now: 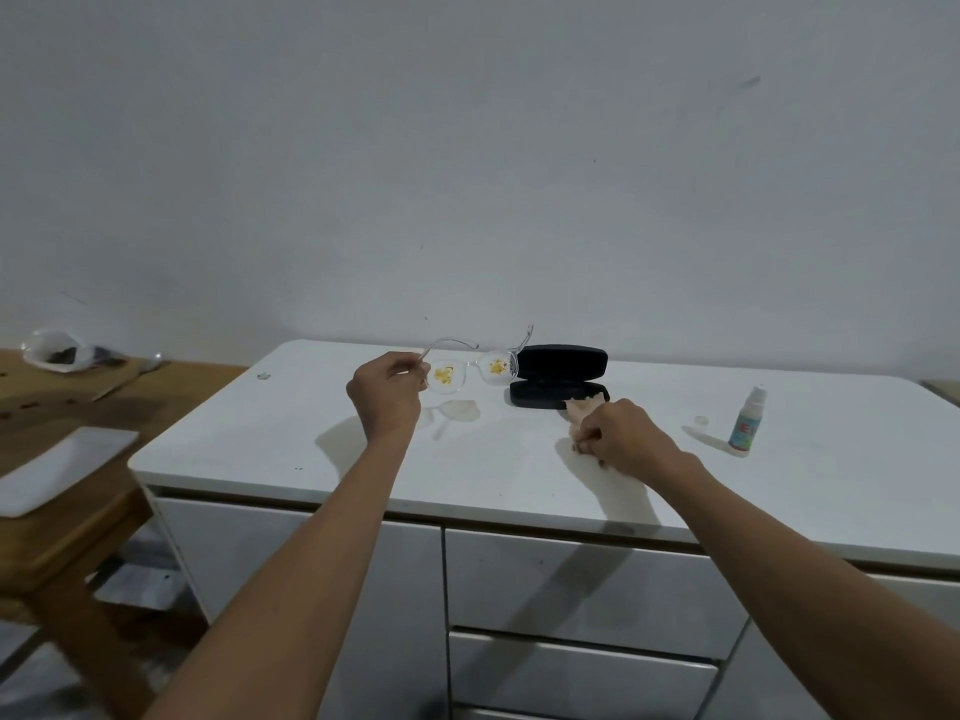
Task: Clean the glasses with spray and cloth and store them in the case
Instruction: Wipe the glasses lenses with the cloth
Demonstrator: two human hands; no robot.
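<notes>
Hands: left (387, 402) gripping one smeared glasses (470, 371), right (618, 433) clutching one cloth (582, 410); one open case (558, 376), one spray bottle (744, 420).

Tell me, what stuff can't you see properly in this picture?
All in the head view:
- Words on the spray bottle: too small to read.
- The cloth: mostly covered by the right hand, so its full shape is hidden.
- Inside of the open case: too dark, partly behind the glasses.
- The left hand fingertips' grip on the glasses arm: hidden by the hand itself.
- The bag on the wooden table: blurry.
</notes>
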